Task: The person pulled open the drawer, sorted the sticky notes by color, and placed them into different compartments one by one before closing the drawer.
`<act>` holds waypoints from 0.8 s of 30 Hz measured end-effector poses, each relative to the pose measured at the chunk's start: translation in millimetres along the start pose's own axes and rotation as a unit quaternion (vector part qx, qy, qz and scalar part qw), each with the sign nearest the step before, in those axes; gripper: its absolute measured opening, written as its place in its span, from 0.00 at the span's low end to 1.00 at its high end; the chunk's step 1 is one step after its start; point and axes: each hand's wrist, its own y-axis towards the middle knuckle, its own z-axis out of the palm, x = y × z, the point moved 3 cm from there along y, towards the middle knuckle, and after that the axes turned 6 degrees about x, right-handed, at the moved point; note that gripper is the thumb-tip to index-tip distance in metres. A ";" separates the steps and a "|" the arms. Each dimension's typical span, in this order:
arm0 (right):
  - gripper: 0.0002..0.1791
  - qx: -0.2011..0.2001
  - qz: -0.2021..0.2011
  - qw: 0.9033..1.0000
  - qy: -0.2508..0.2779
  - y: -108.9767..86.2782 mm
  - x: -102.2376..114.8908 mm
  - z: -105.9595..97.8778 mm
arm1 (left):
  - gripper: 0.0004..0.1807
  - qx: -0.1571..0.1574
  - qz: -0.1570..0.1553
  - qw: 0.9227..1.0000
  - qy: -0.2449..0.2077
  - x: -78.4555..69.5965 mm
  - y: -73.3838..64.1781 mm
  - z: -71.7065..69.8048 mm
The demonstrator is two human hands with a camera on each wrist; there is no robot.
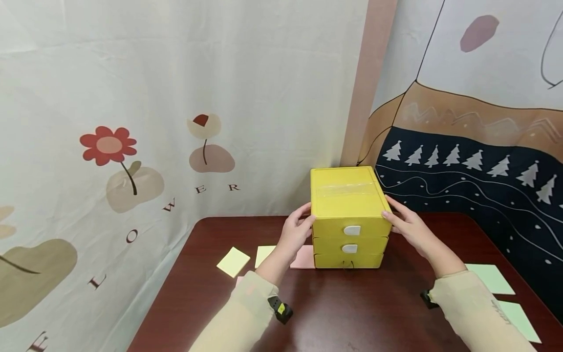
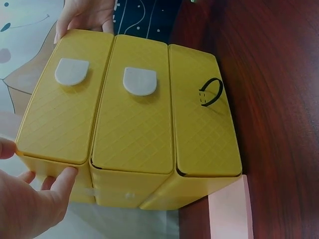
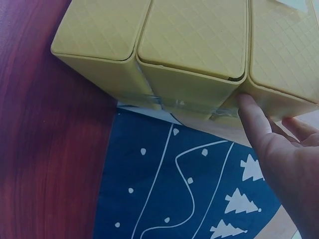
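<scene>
A yellow three-drawer box [image 1: 347, 195] stands at the back of the dark red table. Clear tape crosses its top. The upper two drawers have white tab pulls, while the lowest has a thin black loop [image 2: 213, 92]. My left hand [image 1: 295, 233] touches the box's left side near the upper front corner, fingers spread. Against the opposite side, at a similar height, rests my right hand [image 1: 409, 226]. In the right wrist view, one fingertip [image 3: 246, 102] presses the side wall by a seam between drawers. All three drawers are closed.
Left of the box lie a pink paper square [image 1: 303, 257] and pale yellow notes [image 1: 233, 262]. Pale green notes [image 1: 490, 278] lie near the table's right edge. A printed cloth [image 1: 264, 98] hangs right behind the table.
</scene>
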 end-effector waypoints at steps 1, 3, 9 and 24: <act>0.39 0.000 0.000 1.000 0.000 0.7 0.2 0.3 | 0.23 0.001 0.003 1.000 0.002 -0.3 0.6 -0.2; 0.39 0.001 0.001 1.000 0.000 2.2 0.3 0.7 | 0.23 0.001 0.006 1.000 0.005 -0.6 1.3 -0.7; 0.39 0.000 0.005 1.000 0.007 5.9 0.6 0.9 | 0.23 -0.001 0.002 1.000 0.014 -1.4 3.8 -1.7; 0.40 0.001 0.016 1.000 0.023 12.8 2.0 -0.3 | 0.25 0.007 -0.008 1.000 0.003 -9.5 5.4 -5.1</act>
